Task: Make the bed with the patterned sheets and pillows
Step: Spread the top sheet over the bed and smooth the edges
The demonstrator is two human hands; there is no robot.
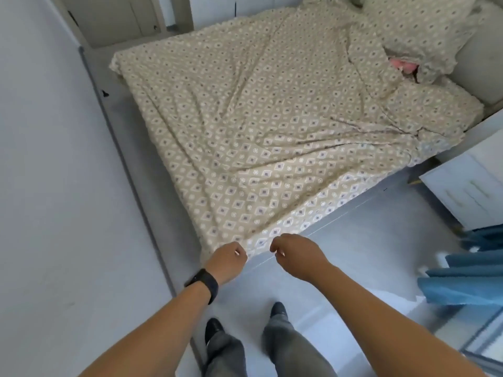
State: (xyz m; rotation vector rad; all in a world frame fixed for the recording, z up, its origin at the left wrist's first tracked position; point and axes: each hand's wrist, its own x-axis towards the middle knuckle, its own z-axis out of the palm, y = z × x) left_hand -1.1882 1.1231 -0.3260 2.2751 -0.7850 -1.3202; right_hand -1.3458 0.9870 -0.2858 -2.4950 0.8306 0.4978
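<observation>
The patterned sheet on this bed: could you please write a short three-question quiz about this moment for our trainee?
1. True or false: both hands, left hand and right hand, are at the foot corner of the patterned sheet.
2. Which wrist wears the black band? A) left B) right
3. What colour shows between the pillows at the head of the bed?

Key: 1 true; 2 A; 3 pink.

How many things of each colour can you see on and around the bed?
Beige patterned: 2, the sheet and the pillow
Pink: 1, a cloth under the pillow
Blue: 1, a fabric on the right
Black: 3, a wristband and two shoes
Total: 7
</observation>
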